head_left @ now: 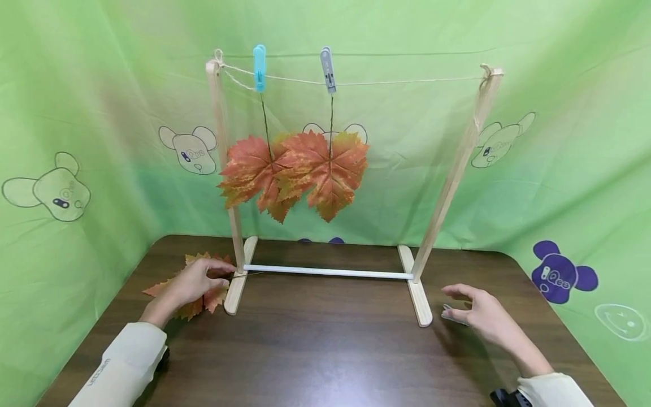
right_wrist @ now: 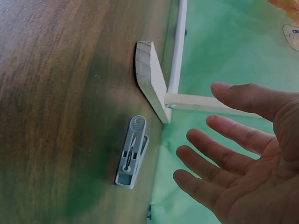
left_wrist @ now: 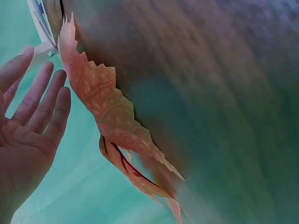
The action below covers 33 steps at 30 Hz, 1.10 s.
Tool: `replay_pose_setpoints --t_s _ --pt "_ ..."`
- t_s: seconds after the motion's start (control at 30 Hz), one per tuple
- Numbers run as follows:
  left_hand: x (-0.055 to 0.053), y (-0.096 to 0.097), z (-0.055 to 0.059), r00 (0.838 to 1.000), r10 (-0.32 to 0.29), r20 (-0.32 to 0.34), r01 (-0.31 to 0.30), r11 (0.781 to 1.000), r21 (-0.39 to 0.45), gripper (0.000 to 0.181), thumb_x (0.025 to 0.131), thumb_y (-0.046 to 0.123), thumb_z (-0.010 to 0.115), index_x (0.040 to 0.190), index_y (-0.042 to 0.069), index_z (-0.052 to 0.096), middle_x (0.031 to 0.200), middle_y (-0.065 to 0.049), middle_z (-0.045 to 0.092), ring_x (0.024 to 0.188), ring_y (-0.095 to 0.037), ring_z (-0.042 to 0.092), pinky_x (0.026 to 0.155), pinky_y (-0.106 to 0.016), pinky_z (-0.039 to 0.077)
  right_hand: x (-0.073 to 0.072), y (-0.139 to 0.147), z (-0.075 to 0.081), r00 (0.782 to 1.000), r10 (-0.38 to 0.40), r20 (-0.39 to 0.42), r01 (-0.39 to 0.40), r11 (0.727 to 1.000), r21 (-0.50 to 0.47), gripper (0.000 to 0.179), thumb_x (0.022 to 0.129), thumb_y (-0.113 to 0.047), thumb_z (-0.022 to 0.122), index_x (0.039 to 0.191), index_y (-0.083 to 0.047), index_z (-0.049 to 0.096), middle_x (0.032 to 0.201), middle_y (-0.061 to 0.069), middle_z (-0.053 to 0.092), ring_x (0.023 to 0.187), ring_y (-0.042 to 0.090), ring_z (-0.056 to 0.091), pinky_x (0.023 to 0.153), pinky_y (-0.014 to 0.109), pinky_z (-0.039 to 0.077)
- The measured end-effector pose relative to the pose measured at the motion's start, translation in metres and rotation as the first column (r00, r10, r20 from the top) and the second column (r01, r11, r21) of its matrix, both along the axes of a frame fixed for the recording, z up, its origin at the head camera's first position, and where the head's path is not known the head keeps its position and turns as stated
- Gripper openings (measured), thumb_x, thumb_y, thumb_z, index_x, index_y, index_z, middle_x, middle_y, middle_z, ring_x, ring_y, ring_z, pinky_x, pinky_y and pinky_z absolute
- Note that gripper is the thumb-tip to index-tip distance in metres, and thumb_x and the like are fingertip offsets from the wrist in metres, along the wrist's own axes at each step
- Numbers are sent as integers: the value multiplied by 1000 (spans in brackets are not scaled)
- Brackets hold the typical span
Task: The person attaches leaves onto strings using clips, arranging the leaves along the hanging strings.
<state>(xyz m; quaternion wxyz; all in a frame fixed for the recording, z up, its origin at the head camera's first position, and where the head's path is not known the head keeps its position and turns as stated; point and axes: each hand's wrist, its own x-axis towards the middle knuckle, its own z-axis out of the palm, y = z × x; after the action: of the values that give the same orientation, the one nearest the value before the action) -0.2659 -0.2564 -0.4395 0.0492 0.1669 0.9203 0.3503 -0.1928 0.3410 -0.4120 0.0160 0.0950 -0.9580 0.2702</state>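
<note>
An orange-red maple leaf [head_left: 217, 297] lies on the table at the left, its thin stem pointing towards the foot of the wooden stand. Just over that leaf [left_wrist: 105, 100] hovers my left hand [head_left: 190, 282], thumb and fingers apart near the stem. The left wrist view shows this hand [left_wrist: 28, 126] with its fingers loosely extended, gripping nothing. On the right, a grey clothespin [right_wrist: 131, 154] lies on the table. My right hand [head_left: 488, 319] is above it, fingers spread and relaxed, partly hiding the clothespin [head_left: 454, 316] in the head view.
A wooden stand [head_left: 452, 175] with a white crossbar [head_left: 325, 272] carries a string [head_left: 407, 82]. From it hang two maple leaves, left [head_left: 249, 169] and right [head_left: 333, 169], held by a blue clothespin [head_left: 260, 68] and a grey-blue clothespin [head_left: 328, 69]. Green cloth surrounds the table.
</note>
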Motion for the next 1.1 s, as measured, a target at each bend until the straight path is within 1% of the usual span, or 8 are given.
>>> replay_pose_setpoints --t_s 0.1,0.37,0.6,0.73,0.83,0.9,1.0,1.1 --pt "0 2 -2 1000 -5 5 4 1000 10 31 98 6 72 128 6 74 128 -18 72 123 -40 65 97 -53 56 2 2 -1 1000 -8 10 8 1000 0 48 86 -16 84 127 4 68 124 28 71 117 52 65 96 67 51" --pt "-2 0 -3 1000 -26 15 26 999 28 32 98 4 71 129 3 73 125 -18 73 118 -37 67 95 -50 58 -3 4 -6 1000 -14 18 14 1000 9 52 84 -16 86 127 6 67 124 31 71 115 53 66 96 69 50" --pt "-7 1 -6 997 -38 63 32 995 90 32 98 1 70 129 -1 72 128 -23 71 113 -35 71 83 -31 59 -5 6 -10 999 -25 28 24 999 36 50 83 -14 86 124 7 67 118 30 72 110 50 68 93 67 52" --pt "-9 2 -8 996 -56 75 47 992 116 31 97 -3 69 128 -5 71 126 -25 71 108 -33 72 80 -28 60 -7 8 -13 999 -22 41 20 999 44 49 82 -13 86 123 7 68 113 25 74 106 43 70 90 58 55" --pt "-11 2 -8 995 -48 83 39 993 108 32 97 -4 68 128 -5 71 124 -24 72 106 -31 72 80 -29 60 -9 9 -16 998 -18 63 16 999 41 47 81 -12 86 121 6 68 107 19 76 99 34 71 84 44 56" --pt "-12 2 -9 995 -46 84 38 995 97 32 97 -5 68 128 -5 71 122 -23 73 105 -31 72 81 -31 61 -10 9 -17 997 -16 79 14 999 35 47 81 -11 85 121 7 68 103 16 76 95 29 70 80 38 54" --pt "-13 3 -9 996 -45 78 39 996 78 31 97 -6 67 127 -6 71 117 -22 74 103 -31 72 82 -34 61 -12 9 -19 995 -23 93 19 999 46 47 80 -10 85 120 8 68 100 14 75 92 26 69 78 36 53" --pt "-15 3 -9 996 -39 78 33 997 68 29 96 -7 66 125 -6 72 111 -19 74 101 -29 72 81 -35 61 -14 9 -22 996 -26 87 20 997 71 46 79 -10 86 119 7 69 97 13 73 90 25 67 77 39 53"
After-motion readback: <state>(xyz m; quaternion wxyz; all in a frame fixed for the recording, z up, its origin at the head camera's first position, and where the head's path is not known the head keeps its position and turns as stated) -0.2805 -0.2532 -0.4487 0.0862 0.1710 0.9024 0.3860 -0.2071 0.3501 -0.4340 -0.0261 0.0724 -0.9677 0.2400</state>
